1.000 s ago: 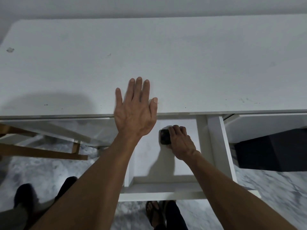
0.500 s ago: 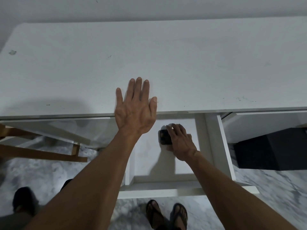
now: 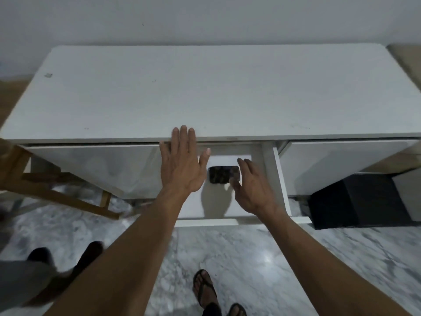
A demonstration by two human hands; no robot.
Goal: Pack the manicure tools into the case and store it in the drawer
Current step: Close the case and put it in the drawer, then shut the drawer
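Observation:
A small dark case (image 3: 224, 174) lies flat on the floor of the pulled-out white drawer (image 3: 276, 179) under the white desk (image 3: 205, 92). My right hand (image 3: 252, 188) hovers just right of the case with fingers spread, its thumb close to the case's near right corner, holding nothing. Flat and open, my left hand (image 3: 182, 163) has its fingertips at the desk's front edge, left of the case. No loose manicure tools show.
A closed drawer front (image 3: 95, 165) is on the left and another (image 3: 341, 163) on the right. A wooden chair frame (image 3: 57, 190) stands at the left, a black box (image 3: 350, 199) on the marble floor at the right. Sandalled feet (image 3: 211, 293) are below.
My right hand has let go of the case and drawn back with fingers open. My left hand slid back from the desktop to its front edge. The view has pulled back from the desk.

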